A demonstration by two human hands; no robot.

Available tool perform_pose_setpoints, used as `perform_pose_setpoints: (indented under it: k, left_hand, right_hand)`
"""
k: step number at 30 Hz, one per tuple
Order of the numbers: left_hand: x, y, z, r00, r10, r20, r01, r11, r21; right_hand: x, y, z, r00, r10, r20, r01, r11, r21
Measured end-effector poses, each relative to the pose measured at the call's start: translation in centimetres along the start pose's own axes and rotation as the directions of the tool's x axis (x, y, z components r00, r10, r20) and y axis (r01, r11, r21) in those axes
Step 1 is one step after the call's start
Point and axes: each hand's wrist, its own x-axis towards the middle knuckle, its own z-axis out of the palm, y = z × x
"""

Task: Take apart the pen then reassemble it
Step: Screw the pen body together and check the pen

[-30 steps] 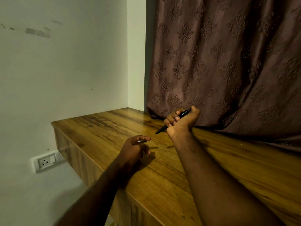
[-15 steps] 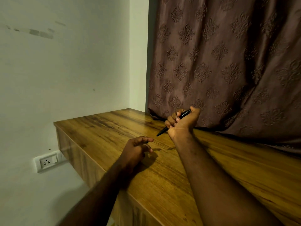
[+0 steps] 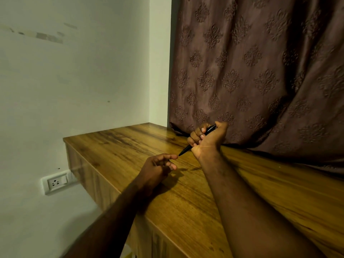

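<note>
My right hand is shut around a slim black pen, held slanted above the wooden tabletop near the curtain. The pen's pointed end aims down-left and its top end sticks out past my thumb. Just left of it, my left hand rests on the table with its fingers curled, and the index fingertip almost touches the pen's point. Something small and dark may sit between the left thumb and fingers. I cannot tell what it is.
A brown patterned curtain hangs behind the table and drapes onto its back edge. A white wall stands to the left, with a white power socket below the tabletop's left edge.
My left hand has lifted slightly and reached right, so its index fingertip now meets the pen's point. My right hand holds the pen in much the same place.
</note>
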Motion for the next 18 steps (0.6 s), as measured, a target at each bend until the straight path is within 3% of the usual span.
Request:
perform_pose_setpoints:
  k: [10,12,15,18]
  left_hand:
    - [-0.2,0.3,0.1,1.0,-0.004,0.016,0.005,0.998,-0.056]
    - [-0.5,0.5,0.3,1.0,0.03,0.002,-0.03,0.999,0.029]
    - [-0.9,0.2,0.3,0.991,0.129,0.028,-0.131,0.949,0.286]
    - [-1.1,0.6,0.2,0.989,0.143,0.025,-0.144,0.949,0.281]
  right_hand:
    - [0.0,-0.3,-0.1,0.993,-0.007,-0.118,0.018,0.995,0.094]
    - [0.2,-0.5,-0.3,0.988,-0.002,-0.156,0.023,0.99,0.136]
    - [0.2,-0.7,-0.4,0.981,-0.005,-0.192,0.04,0.983,0.178]
    - [0.1,-1.0,-0.1,0.978,-0.008,-0.209,0.044,0.985,0.167]
